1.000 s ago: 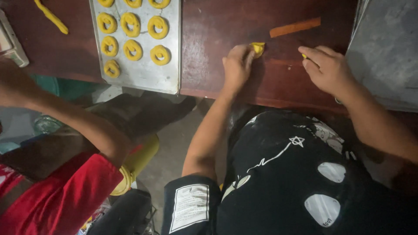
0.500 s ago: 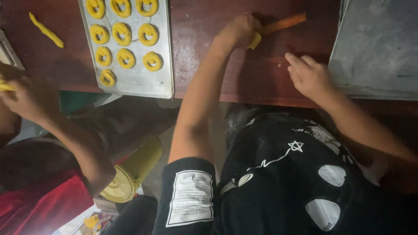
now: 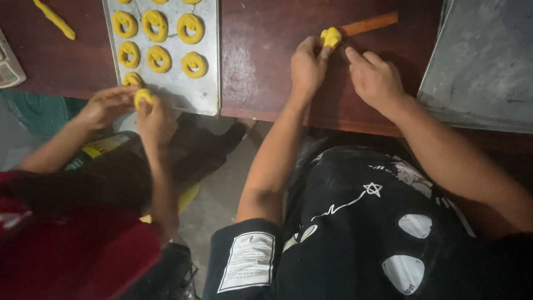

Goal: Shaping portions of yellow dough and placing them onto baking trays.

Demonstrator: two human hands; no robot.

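Observation:
My left hand [image 3: 307, 68] pinches a small lump of yellow dough [image 3: 331, 37] on the dark wooden table [image 3: 266, 83]. My right hand [image 3: 375, 78] rests just right of it with fingers stretched toward the lump, holding nothing that I can see. An orange stick [image 3: 369, 24] lies on the table right behind the dough. A metal baking tray [image 3: 208, 83] with several yellow dough rings [image 3: 190, 28] sits at the left.
A co-worker in a red top at the left shapes a yellow dough piece [image 3: 142, 96] with both hands [image 3: 130, 108] at the tray's near edge. A second grey tray [image 3: 483, 61] lies at the right. A yellow dough rope [image 3: 54, 19] lies far left.
My left hand drew back a little with the dough lump and my right hand moved in close to it. The co-worker's hands came to the tray's near edge with a dough piece.

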